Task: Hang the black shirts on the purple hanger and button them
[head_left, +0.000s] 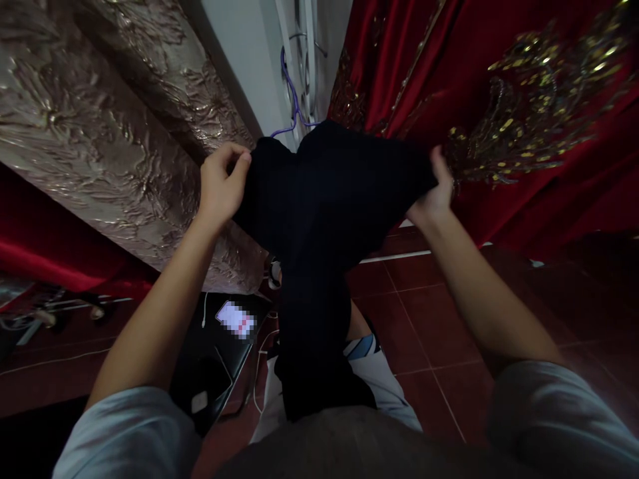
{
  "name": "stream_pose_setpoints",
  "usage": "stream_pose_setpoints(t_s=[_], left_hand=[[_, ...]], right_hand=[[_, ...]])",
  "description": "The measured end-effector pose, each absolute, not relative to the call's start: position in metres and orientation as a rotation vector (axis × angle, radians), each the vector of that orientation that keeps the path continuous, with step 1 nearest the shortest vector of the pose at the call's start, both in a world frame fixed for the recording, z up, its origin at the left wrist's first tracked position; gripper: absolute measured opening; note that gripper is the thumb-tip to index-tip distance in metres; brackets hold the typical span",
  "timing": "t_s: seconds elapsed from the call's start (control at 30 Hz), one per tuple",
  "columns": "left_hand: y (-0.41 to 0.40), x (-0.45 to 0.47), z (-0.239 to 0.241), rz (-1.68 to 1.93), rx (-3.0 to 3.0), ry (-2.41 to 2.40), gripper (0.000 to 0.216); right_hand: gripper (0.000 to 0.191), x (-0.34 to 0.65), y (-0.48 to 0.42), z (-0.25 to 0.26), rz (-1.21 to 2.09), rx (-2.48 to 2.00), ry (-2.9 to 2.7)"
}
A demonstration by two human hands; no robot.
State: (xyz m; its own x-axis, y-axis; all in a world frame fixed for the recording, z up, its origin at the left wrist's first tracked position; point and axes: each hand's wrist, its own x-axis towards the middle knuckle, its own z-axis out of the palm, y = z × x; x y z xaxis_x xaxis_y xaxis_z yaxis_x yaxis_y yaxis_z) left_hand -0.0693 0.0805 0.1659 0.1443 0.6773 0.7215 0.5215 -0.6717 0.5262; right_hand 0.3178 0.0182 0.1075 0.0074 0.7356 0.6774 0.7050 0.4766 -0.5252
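Observation:
A black shirt is spread in front of me, and its lower part drapes down over my lap. My left hand pinches its left edge with thumb and fingers. At the opposite edge, my right hand grips the cloth, thumb on top and the other fingers partly hidden below. A purple clothes hanger shows just beyond the shirt's upper edge; whether it goes inside the cloth is hidden.
Beige embossed fabric hangs at left, red fabric with gold sequins at right. White metal bars stand behind the hanger. Low at left, a black surface bears a lit phone and cables. Red tiles cover the floor.

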Motion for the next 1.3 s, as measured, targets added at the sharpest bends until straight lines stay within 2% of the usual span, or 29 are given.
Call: stream_pose_setpoints(t_s=[0.07, 0.2, 0.3, 0.4, 0.5, 0.57, 0.63, 0.7, 0.83, 0.87, 0.93, 1.13, 1.3], left_hand=[[0.078, -0.065, 0.171, 1.549, 2.244, 1.173, 0.033], [0.091, -0.049, 0.174, 1.539, 2.112, 1.122, 0.029], [0.112, -0.047, 0.165, 1.584, 1.985, 1.135, 0.029], [0.126, -0.057, 0.151, 1.656, 1.969, 1.126, 0.028], [0.116, -0.066, 0.142, 1.720, 2.093, 1.032, 0.018], [0.096, -0.067, 0.140, 1.726, 2.203, 0.925, 0.016], [0.071, -0.060, 0.142, 1.667, 2.285, 0.790, 0.014], [0.045, -0.049, 0.147, 1.592, 2.306, 0.664, 0.013], [-0.001, -0.021, 0.159, 1.499, 2.224, 0.531, 0.017], [-0.010, -0.015, 0.161, 1.468, 2.204, 0.498, 0.016], [-0.025, -0.006, 0.164, 1.397, 2.168, 0.429, 0.013], [-0.045, -0.005, 0.161, 1.248, 2.022, 0.386, 0.010], [-0.055, -0.007, 0.157, 1.123, 1.934, 0.541, 0.014]], right_hand=[[0.096, 0.321, 0.015, 0.134, 0.228, -1.222, -1.650], [0.076, 0.306, 0.010, 0.188, 0.475, -1.137, -1.515], [0.065, 0.276, 0.001, 0.209, 0.665, -0.967, -1.431], [0.049, 0.255, -0.016, 0.210, 0.978, -0.723, -1.473], [0.056, 0.259, -0.028, 0.196, 1.359, -0.581, -1.850], [0.061, 0.265, -0.026, 0.180, 1.484, -0.632, -2.090], [0.058, 0.266, -0.016, 0.158, 1.376, -0.782, -2.152], [0.059, 0.257, -0.004, 0.133, 1.018, -0.948, -2.117], [0.101, 0.224, 0.011, 0.088, 0.230, -1.053, -2.082], [0.105, 0.216, 0.012, 0.081, 0.111, -1.028, -2.086], [0.099, 0.203, 0.013, 0.070, -0.067, -0.936, -2.063], [0.075, 0.207, 0.012, 0.058, -0.189, -0.581, -2.020], [0.078, 0.219, 0.001, 0.060, -0.065, -0.750, -2.069]])
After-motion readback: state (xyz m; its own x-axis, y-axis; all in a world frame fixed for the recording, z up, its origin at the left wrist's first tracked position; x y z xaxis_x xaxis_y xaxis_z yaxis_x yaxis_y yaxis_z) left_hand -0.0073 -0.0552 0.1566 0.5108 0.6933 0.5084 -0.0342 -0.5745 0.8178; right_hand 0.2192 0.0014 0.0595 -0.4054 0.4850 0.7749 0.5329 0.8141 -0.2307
